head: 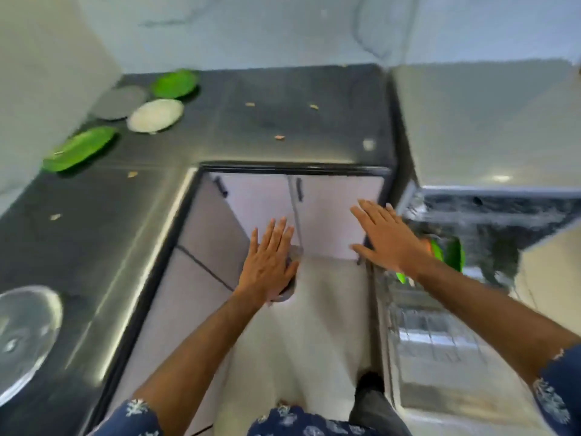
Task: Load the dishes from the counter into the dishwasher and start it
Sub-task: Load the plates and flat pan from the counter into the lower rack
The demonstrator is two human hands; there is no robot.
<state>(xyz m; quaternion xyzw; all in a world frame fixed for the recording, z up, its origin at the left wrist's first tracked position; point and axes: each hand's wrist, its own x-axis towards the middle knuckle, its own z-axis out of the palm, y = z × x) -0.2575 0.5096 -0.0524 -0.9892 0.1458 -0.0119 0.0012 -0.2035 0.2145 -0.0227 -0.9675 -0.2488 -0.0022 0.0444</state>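
Note:
Both my hands hover flat and empty over the floor in front of the corner cabinets: my left hand (pixel 269 259) in the middle, my right hand (pixel 388 236) beside the open dishwasher (pixel 471 196). Its lower rack (pixel 421 328) is pulled out on the right, with green plates (pixel 454 254) standing in it behind my right hand. On the dark counter (pixel 251 127) at the far left lie two green plates (pixel 174 84) (pixel 78 148), a grey plate (pixel 121 102) and a white plate (pixel 155 115). The picture is motion-blurred.
A clear glass bowl or lid (pixel 25 338) sits on the counter at the near left. Small crumbs dot the counter. White cabinet doors (pixel 267 199) with dark handles stand ahead. A grey round object (pixel 289 291) lies on the floor under my left hand.

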